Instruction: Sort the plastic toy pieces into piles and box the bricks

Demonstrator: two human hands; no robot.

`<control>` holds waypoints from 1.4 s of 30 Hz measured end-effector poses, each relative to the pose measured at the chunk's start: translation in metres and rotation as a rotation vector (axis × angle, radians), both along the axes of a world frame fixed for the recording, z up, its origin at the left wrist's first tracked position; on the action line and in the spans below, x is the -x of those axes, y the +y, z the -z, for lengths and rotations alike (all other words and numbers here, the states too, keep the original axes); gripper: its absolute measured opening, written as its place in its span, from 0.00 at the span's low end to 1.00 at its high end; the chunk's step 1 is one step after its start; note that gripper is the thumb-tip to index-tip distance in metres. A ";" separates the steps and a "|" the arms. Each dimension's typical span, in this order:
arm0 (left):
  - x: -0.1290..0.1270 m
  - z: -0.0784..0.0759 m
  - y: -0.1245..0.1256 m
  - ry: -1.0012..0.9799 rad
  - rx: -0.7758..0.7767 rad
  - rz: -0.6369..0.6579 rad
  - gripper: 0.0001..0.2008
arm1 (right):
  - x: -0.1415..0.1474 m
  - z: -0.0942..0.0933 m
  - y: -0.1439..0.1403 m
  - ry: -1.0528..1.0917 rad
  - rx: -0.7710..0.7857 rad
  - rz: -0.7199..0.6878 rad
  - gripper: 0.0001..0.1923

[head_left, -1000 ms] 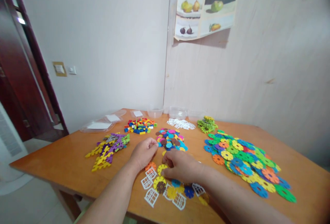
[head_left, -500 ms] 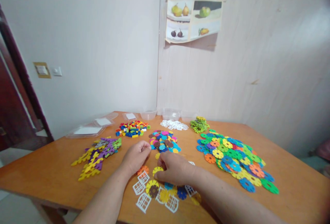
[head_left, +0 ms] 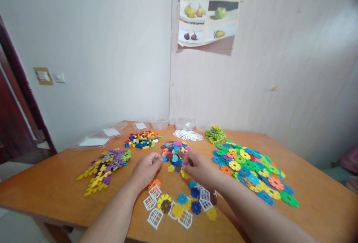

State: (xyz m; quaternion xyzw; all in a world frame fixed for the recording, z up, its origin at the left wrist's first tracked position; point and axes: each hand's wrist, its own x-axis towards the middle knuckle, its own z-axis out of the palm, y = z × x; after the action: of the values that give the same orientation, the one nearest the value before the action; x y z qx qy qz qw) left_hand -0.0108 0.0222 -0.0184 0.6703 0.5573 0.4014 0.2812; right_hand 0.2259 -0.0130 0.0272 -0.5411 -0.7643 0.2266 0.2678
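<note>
Both hands rest on the wooden table [head_left: 56, 194], just near of a small heap of coloured discs [head_left: 175, 152]. The left hand [head_left: 145, 169] has its fingers curled and pressed together; whether they pinch anything cannot be told. The right hand [head_left: 199, 168] has its fingertips bunched, and a yellow disc [head_left: 184, 174] lies flat just under them. Nearer still, white window pieces [head_left: 154, 217] lie flat among loose discs, long axes slanting different ways. A large disc pile [head_left: 251, 170] spreads to the right.
</note>
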 end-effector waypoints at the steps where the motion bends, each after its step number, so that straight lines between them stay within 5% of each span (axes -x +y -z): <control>1: 0.000 0.000 0.000 -0.002 0.004 -0.001 0.16 | -0.015 -0.004 0.004 -0.018 -0.019 0.076 0.03; 7: -0.001 -0.005 -0.002 -0.003 -0.012 -0.014 0.15 | -0.108 -0.010 0.026 -0.243 -0.077 0.416 0.03; 12: -0.002 -0.009 -0.005 -0.001 -0.007 -0.020 0.14 | -0.134 -0.008 0.026 -0.341 -0.010 0.507 0.05; 21: -0.004 -0.015 -0.009 0.015 0.009 -0.012 0.14 | -0.128 -0.013 0.021 -0.383 -0.050 0.531 0.04; 29: -0.004 -0.014 -0.009 0.006 -0.007 -0.009 0.15 | -0.094 -0.010 0.007 -0.223 0.039 0.172 0.03; 32: -0.005 -0.016 -0.011 -0.004 -0.015 -0.003 0.14 | -0.082 -0.009 -0.002 -0.246 0.154 0.036 0.10; 36: -0.005 -0.015 -0.011 -0.027 -0.011 0.005 0.13 | -0.072 -0.009 -0.009 -0.317 0.221 -0.014 0.18; 42: -0.004 -0.014 -0.009 0.016 -0.010 -0.011 0.14 | -0.067 -0.005 -0.007 -0.280 0.255 0.001 0.14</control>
State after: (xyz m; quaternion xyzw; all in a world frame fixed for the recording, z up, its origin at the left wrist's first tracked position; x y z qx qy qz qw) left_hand -0.0070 0.0129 -0.0040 0.6719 0.5610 0.4003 0.2711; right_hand 0.2928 -0.0202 0.0326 -0.5973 -0.7589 0.2441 0.0881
